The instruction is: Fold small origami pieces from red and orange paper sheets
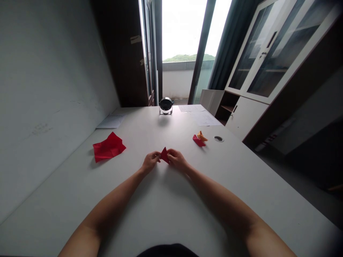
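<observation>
A small folded red paper [164,155], pointed at the top, is held between my two hands just above the white table [160,200]. My left hand [150,160] pinches its left edge with closed fingers. On the opposite side, my right hand [177,159] grips the right edge, with the thumb against the paper's face. To the left lies a creased, mostly unfolded sheet of red paper [108,147]. Right of my hands sit two small folded paper shapes touching each other, a red one [198,141] and an orange one [202,136].
A round dark device on a metal stand [165,106] stands at the table's far end. White papers [205,118] lie at the back right, another sheet [110,121] beside the left wall. A round cable hole [218,139] is set near the right edge. A glass-door cabinet [262,53] stands beyond.
</observation>
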`<state>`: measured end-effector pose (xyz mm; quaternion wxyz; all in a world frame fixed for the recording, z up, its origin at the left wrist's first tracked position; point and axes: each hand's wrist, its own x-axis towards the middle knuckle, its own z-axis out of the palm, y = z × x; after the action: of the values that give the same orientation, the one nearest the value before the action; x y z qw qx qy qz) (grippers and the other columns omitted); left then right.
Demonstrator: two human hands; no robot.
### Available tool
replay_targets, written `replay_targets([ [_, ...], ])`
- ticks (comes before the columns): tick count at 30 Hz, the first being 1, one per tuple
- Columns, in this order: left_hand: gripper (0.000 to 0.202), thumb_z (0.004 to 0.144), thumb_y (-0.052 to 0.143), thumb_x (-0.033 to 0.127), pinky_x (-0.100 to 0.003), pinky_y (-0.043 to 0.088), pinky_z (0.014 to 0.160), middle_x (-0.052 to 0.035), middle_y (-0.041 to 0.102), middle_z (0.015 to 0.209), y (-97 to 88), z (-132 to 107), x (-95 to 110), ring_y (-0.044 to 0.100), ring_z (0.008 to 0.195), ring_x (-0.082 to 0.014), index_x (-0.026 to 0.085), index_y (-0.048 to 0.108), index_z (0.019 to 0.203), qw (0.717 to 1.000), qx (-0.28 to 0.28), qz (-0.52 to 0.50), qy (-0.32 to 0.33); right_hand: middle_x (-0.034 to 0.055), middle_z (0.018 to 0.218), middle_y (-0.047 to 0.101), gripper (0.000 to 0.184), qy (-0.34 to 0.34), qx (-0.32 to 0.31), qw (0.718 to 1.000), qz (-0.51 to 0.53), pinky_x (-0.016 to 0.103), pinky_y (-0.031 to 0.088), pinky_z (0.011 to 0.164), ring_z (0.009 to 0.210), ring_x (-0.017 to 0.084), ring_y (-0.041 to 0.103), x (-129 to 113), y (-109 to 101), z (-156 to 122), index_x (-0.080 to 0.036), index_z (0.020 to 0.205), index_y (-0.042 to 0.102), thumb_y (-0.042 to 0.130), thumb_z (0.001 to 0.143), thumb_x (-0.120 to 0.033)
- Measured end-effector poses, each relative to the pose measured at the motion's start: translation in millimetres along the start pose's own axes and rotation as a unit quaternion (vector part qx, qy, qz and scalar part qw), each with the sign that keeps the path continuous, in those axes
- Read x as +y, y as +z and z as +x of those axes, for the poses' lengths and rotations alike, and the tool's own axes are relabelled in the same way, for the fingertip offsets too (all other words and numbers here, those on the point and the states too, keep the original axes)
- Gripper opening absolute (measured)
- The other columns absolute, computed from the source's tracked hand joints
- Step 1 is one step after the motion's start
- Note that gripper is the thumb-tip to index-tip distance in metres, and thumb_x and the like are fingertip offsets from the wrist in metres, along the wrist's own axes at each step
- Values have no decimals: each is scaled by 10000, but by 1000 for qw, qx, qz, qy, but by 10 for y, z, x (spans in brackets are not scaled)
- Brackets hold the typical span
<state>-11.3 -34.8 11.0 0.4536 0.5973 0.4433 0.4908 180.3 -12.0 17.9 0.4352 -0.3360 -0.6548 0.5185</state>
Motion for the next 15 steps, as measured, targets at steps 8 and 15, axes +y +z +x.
replay_targets([
  [8, 349, 833, 633, 421, -232, 467, 561, -54, 684, 902, 47, 158, -35, 649, 599, -122, 171, 587, 1072, 998, 37, 59, 9, -46, 603, 600, 88, -16, 91, 989, -112, 225, 407, 521, 535, 114, 517, 169, 61, 145, -204, 794, 538, 566, 751, -275],
  [15, 314, 808, 668, 421, -227, 453, 567, -9, 685, 733, 41, 305, -8, 653, 618, -142, 198, 573, 1008, 994, 5, 106, 28, -38, 633, 615, 142, -6, 92, 991, -92, 256, 451, 543, 566, 142, 571, 173, 26, 344, -238, 841, 514, 578, 783, -351],
])
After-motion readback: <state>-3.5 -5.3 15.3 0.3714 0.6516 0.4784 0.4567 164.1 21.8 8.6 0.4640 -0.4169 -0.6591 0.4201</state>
